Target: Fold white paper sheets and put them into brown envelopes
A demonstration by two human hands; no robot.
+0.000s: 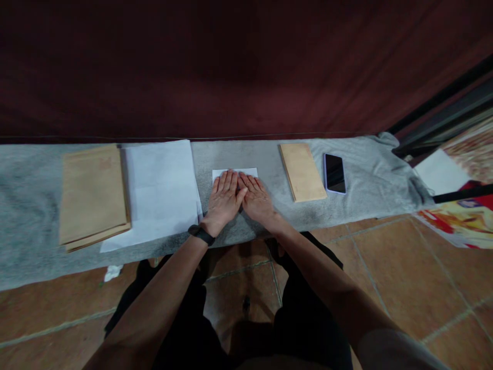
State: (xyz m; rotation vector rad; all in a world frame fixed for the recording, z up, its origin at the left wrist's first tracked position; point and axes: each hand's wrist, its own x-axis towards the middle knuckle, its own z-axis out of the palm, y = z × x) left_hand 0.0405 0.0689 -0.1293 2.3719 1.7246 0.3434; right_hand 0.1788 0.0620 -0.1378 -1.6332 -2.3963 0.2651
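Note:
A small white piece of paper, seemingly folded, lies on the grey cloth in front of me. My left hand rests flat on its left part, fingers stretched forward. Beside it, my right hand presses flat on the right part, the thumbs close together or overlapping. Only the far edge and corners of the paper show; the hands cover the rest. Near my left hand, to the left, is a stack of white paper sheets.
Large brown envelopes overlap the sheets' left side. To the right lie a stack of smaller brown envelopes and a phone. Grey cloth covers the narrow surface. A dark red curtain hangs behind. Tiled floor lies below.

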